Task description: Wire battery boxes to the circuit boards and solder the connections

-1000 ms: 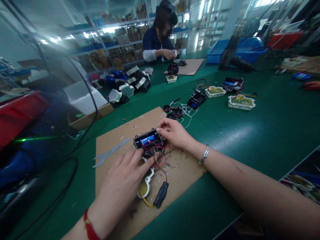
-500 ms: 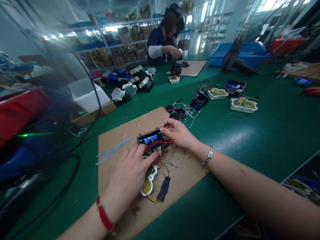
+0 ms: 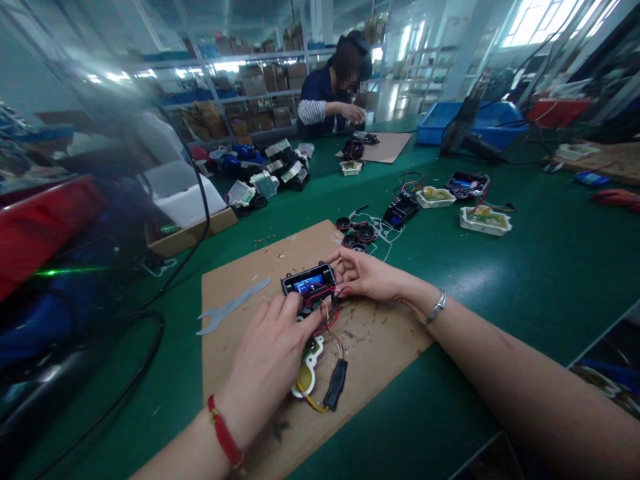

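Daylight brightens windows (image 3: pixel 537 25) at upper right and a pale sheen marks the table (image 3: pixel 467 263) in dim light; haze blurs the left, edges stretch.

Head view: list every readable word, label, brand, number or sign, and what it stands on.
No text can be read.
Blue cylinder in the black housing: any print is too small.
Grey wrench: no legible marking.
Background boxes: too blurred.
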The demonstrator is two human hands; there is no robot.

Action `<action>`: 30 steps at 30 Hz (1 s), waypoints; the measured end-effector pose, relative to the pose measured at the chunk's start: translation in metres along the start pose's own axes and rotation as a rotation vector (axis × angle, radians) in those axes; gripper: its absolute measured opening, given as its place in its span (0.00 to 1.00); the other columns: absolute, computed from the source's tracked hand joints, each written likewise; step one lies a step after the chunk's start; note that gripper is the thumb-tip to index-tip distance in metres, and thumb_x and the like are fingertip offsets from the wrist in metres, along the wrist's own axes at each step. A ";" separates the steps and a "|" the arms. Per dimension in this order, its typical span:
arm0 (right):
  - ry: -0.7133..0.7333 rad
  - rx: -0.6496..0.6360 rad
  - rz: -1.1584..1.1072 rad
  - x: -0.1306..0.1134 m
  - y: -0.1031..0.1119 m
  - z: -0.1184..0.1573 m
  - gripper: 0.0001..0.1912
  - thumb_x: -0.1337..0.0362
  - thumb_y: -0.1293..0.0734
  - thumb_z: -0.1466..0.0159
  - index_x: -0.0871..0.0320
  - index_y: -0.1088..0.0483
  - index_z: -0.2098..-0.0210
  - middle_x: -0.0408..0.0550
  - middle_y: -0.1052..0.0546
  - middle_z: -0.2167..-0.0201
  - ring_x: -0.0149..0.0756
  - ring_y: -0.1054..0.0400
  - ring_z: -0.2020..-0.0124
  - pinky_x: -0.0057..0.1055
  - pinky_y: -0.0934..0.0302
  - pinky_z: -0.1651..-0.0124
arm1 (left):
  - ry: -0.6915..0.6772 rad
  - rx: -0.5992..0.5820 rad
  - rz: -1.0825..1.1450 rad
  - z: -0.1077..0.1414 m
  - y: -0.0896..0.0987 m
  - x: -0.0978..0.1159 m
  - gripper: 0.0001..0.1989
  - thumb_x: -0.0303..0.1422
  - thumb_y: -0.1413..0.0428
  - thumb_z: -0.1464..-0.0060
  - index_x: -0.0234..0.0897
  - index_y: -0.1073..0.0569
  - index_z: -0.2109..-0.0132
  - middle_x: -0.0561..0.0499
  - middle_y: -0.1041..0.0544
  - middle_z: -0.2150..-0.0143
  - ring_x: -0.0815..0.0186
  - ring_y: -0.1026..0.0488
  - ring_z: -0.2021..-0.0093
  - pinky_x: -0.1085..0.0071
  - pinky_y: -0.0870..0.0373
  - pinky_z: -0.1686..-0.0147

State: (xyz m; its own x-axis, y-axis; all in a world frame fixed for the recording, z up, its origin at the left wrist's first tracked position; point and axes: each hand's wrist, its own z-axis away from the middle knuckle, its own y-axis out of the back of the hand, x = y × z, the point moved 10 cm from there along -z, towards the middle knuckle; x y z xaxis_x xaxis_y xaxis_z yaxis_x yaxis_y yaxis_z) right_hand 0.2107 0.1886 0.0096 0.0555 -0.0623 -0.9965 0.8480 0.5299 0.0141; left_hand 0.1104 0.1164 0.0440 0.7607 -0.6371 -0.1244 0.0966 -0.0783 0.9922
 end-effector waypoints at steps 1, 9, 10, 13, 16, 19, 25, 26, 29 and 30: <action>0.011 0.013 0.007 0.000 0.001 -0.001 0.25 0.77 0.29 0.50 0.59 0.40 0.56 0.37 0.33 0.74 0.25 0.39 0.74 0.25 0.41 0.70 | -0.001 -0.003 0.001 0.000 0.000 0.000 0.22 0.23 0.55 0.41 0.49 0.34 0.45 0.45 0.34 0.56 0.53 0.33 0.56 0.57 0.32 0.60; -0.032 0.118 -0.055 0.005 0.004 -0.001 0.15 0.71 0.33 0.43 0.58 0.39 0.58 0.37 0.33 0.76 0.26 0.37 0.76 0.25 0.37 0.72 | 0.012 0.002 -0.024 0.001 -0.003 -0.001 0.26 0.20 0.57 0.42 0.51 0.36 0.42 0.45 0.33 0.55 0.54 0.32 0.56 0.56 0.31 0.59; -0.040 0.135 -0.046 0.005 0.005 -0.001 0.14 0.71 0.33 0.42 0.58 0.39 0.58 0.38 0.33 0.76 0.26 0.37 0.76 0.25 0.36 0.72 | 0.015 0.000 -0.022 0.001 -0.004 -0.001 0.26 0.21 0.56 0.42 0.52 0.36 0.42 0.45 0.33 0.55 0.54 0.32 0.56 0.56 0.31 0.59; -0.056 0.179 -0.016 0.005 0.007 -0.001 0.09 0.67 0.35 0.39 0.57 0.38 0.60 0.39 0.33 0.75 0.26 0.36 0.75 0.24 0.34 0.73 | 0.012 -0.012 -0.011 0.001 -0.006 -0.001 0.26 0.20 0.56 0.42 0.52 0.35 0.42 0.45 0.32 0.54 0.55 0.32 0.55 0.56 0.31 0.59; -0.035 0.203 0.004 0.005 0.007 -0.002 0.06 0.65 0.36 0.37 0.57 0.38 0.61 0.39 0.33 0.75 0.26 0.36 0.76 0.23 0.34 0.76 | 0.019 -0.012 -0.022 0.001 -0.006 -0.002 0.28 0.18 0.58 0.44 0.52 0.36 0.42 0.45 0.32 0.53 0.56 0.32 0.56 0.57 0.31 0.58; -0.002 0.215 0.031 0.003 0.008 -0.003 0.05 0.66 0.37 0.37 0.57 0.38 0.61 0.38 0.33 0.75 0.26 0.36 0.77 0.21 0.36 0.78 | 0.016 -0.021 -0.028 0.001 -0.007 -0.002 0.30 0.17 0.58 0.44 0.52 0.36 0.42 0.45 0.32 0.53 0.57 0.32 0.55 0.57 0.30 0.58; -0.043 0.049 -0.066 0.001 0.000 0.003 0.14 0.71 0.34 0.41 0.58 0.38 0.56 0.38 0.31 0.73 0.24 0.34 0.75 0.22 0.35 0.71 | 0.024 -0.034 -0.027 -0.001 -0.009 -0.003 0.29 0.18 0.58 0.44 0.53 0.35 0.42 0.45 0.33 0.52 0.57 0.32 0.54 0.57 0.30 0.57; -0.038 0.028 -0.072 0.001 -0.001 0.003 0.17 0.73 0.34 0.43 0.58 0.39 0.55 0.38 0.30 0.73 0.24 0.34 0.75 0.22 0.35 0.71 | 0.024 -0.038 -0.023 -0.001 -0.010 -0.003 0.29 0.18 0.58 0.44 0.53 0.35 0.42 0.45 0.33 0.52 0.57 0.32 0.53 0.57 0.30 0.56; -0.009 0.055 -0.059 0.001 0.003 0.002 0.20 0.76 0.33 0.46 0.58 0.39 0.55 0.37 0.30 0.76 0.24 0.35 0.79 0.21 0.38 0.75 | 0.021 -0.067 -0.006 -0.001 -0.012 -0.003 0.31 0.16 0.59 0.45 0.51 0.35 0.42 0.43 0.34 0.49 0.56 0.33 0.50 0.56 0.30 0.54; -0.008 0.071 -0.057 0.002 0.004 0.001 0.20 0.75 0.34 0.46 0.58 0.39 0.56 0.36 0.30 0.76 0.24 0.36 0.80 0.21 0.38 0.76 | 0.021 -0.077 -0.003 0.000 -0.013 -0.003 0.31 0.16 0.60 0.45 0.51 0.36 0.42 0.43 0.34 0.49 0.56 0.33 0.50 0.56 0.30 0.54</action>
State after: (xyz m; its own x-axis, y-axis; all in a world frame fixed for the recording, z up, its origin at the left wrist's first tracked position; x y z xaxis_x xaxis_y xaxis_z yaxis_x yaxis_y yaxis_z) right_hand 0.2150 0.1896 0.0076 0.0103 -0.0971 -0.9952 0.8851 0.4640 -0.0361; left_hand 0.1073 0.1195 0.0319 0.7737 -0.6206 -0.1277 0.1473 -0.0198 0.9889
